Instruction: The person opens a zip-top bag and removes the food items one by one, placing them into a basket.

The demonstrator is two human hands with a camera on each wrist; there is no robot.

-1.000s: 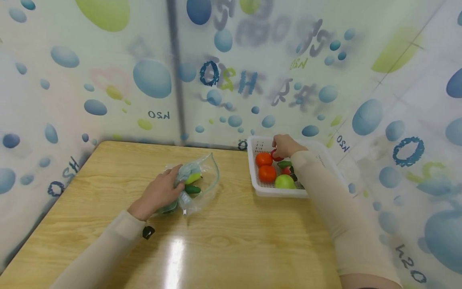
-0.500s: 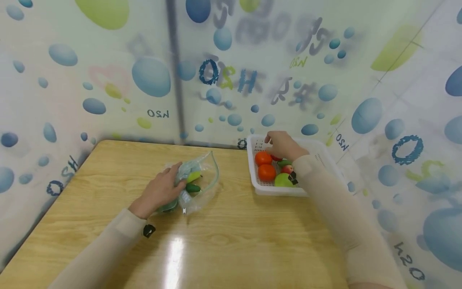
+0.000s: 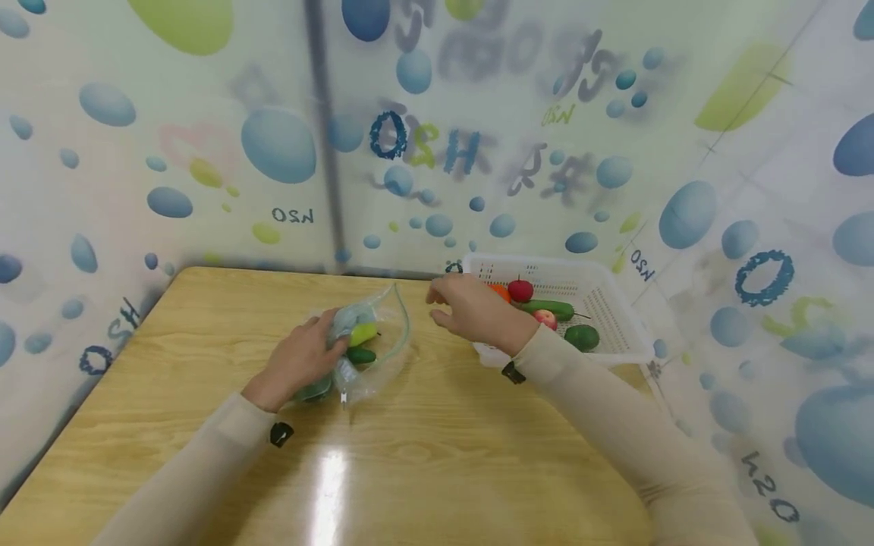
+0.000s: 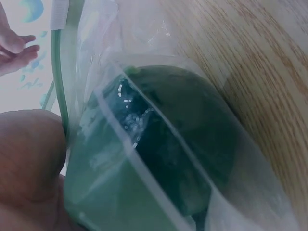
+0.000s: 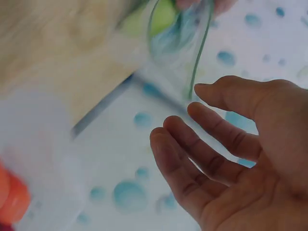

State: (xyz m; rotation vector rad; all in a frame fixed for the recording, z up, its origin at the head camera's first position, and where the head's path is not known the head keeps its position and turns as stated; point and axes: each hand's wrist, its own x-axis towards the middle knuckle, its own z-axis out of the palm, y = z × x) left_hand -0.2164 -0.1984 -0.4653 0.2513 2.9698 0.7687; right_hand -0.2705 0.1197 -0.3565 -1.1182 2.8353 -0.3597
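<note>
A clear zip bag (image 3: 382, 375) lies on the table at the left, its mouth facing right. My left hand (image 3: 303, 356) grips the bag from its left side. Inside are a yellow-green pepper (image 3: 364, 334), a dark green cucumber-like vegetable (image 3: 360, 355) and a large dark green rounded item (image 4: 192, 120), seen through the plastic in the left wrist view. My right hand (image 3: 478, 311) is in the air between bag and basket, fingers relaxed and slightly bent, holding nothing. In the right wrist view the empty palm (image 5: 269, 178) faces the camera.
A white plastic basket (image 3: 624, 334) stands at the back right. It holds an orange-red tomato (image 3: 501, 291), a red fruit (image 3: 521, 290), a long green cucumber (image 3: 556, 309), a reddish apple (image 3: 545, 318) and a dark green rounded vegetable (image 3: 583, 337). A patterned wall (image 3: 293, 250) borders the table.
My right hand has left the basket with nothing in it and moved left toward the bag. The red fruit it was touching stays in the basket. My left hand stays on the bag.
</note>
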